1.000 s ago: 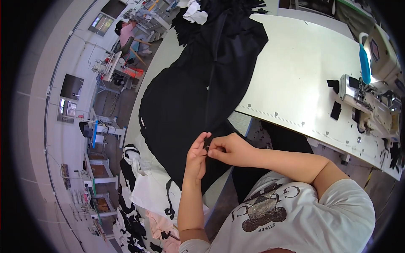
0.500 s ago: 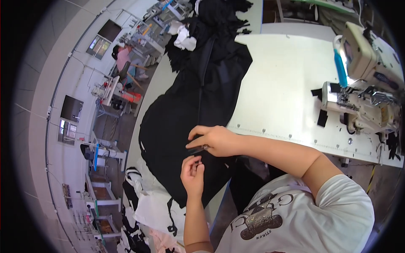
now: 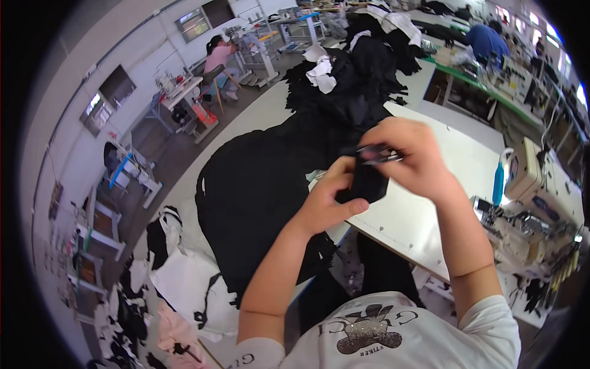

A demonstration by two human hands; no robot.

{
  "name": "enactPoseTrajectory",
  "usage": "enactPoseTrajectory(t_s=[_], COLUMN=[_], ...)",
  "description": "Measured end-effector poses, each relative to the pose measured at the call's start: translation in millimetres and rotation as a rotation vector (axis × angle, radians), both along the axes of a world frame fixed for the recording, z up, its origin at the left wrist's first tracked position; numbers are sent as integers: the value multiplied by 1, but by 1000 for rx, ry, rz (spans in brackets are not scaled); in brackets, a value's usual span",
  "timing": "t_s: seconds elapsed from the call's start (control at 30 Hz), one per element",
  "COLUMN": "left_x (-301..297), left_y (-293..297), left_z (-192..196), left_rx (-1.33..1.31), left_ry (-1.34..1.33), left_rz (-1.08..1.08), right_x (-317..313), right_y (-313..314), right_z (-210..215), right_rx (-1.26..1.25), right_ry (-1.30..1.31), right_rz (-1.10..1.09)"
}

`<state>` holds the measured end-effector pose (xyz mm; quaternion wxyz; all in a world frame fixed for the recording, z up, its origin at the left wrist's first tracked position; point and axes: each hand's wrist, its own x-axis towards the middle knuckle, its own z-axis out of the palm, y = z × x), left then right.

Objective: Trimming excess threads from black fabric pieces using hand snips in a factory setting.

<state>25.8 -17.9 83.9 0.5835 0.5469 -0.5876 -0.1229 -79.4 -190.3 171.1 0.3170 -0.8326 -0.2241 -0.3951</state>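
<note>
A large black fabric piece (image 3: 258, 178) is spread over the pale table and runs up to my hands. My left hand (image 3: 329, 197) is closed around a raised, folded part of black cloth (image 3: 370, 183), its thumb along the near side. Just above that cloth, my right hand (image 3: 409, 154) grips a small pair of metal thread snips (image 3: 378, 154), which is blurred. The snips' tips point left, close to the cloth; whether they touch it I cannot tell.
An overlock sewing machine (image 3: 534, 197) stands at the right on a white tabletop (image 3: 455, 163) with a ruler edge. Black and white fabric scraps (image 3: 322, 71) are heaped at the back. White cloth (image 3: 190, 286) and pink cloth (image 3: 175, 332) lie at the lower left. Other people work farther off.
Both hands have moved right and up from over the spread fabric. My left hand has taken hold of black cloth and lifted it. The view has turned, showing more of the room behind.
</note>
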Motion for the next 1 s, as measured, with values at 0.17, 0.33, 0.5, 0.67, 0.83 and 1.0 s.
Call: enactPoseTrajectory(t_s=[0.17, 0.33, 0.5, 0.67, 0.83, 1.0], left_x=[3, -9, -6, -32, 33, 119], left_y=[-25, -42, -46, -38, -20, 43], left_z=[49, 57, 58, 96, 98, 101], left_rx=[43, 52, -101, 73, -176, -142], left_ry=[519, 325, 184, -116, -562, -722], left_rz=[-434, -13, 350, 567, 986, 1335], right_x=[-20, -27, -27, -17, -16, -49], right_y=[-20, -35, -19, -15, -35, -75], right_z=[40, 77, 82, 100, 107, 108], right_rx=[86, 145, 24, 118, 270, 507], right_ry=[-155, -290, -200, -296, -485, -472], right_rz=[-210, -246, -288, -273, -332, -290])
